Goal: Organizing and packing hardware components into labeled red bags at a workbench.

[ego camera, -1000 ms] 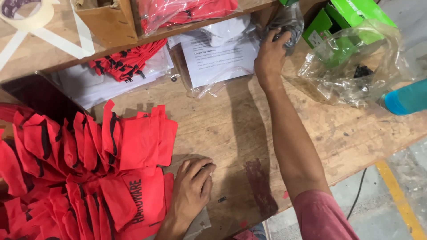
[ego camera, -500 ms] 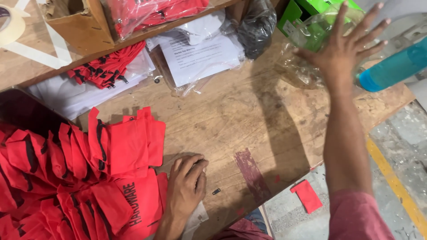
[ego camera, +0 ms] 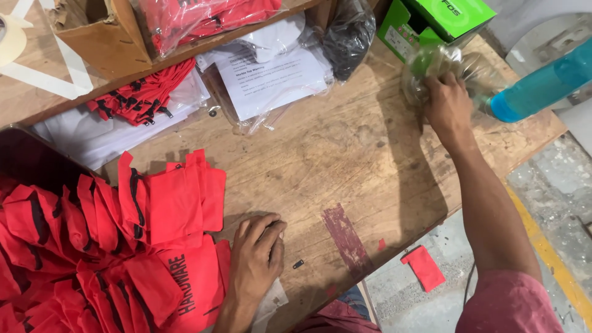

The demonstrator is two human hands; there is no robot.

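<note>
A pile of red fabric pouches (ego camera: pixel 105 246) with black trim covers the left of the wooden table (ego camera: pixel 345 154). My left hand (ego camera: pixel 256 259) lies palm down at the pile's right edge, near the table's front, fingers slightly apart and holding nothing. My right hand (ego camera: pixel 447 105) reaches to the far right of the table. It is closed on a crumpled clear plastic bag (ego camera: pixel 431 65) beside a green box (ego camera: pixel 431 18) and a blue bottle (ego camera: pixel 542 86).
At the back lie printed sheets in a clear sleeve (ego camera: pixel 271 80), a black bag (ego camera: pixel 348 31), more red pouches (ego camera: pixel 142 98) and a cardboard box (ego camera: pixel 98 34). A small black piece (ego camera: pixel 298 264) sits by my left hand. One red pouch (ego camera: pixel 424 268) lies on the floor.
My right hand left the dark bag at the back, rose with fingers spread, then came down and closed on the clear plastic bag. My left hand stayed on the pile.
</note>
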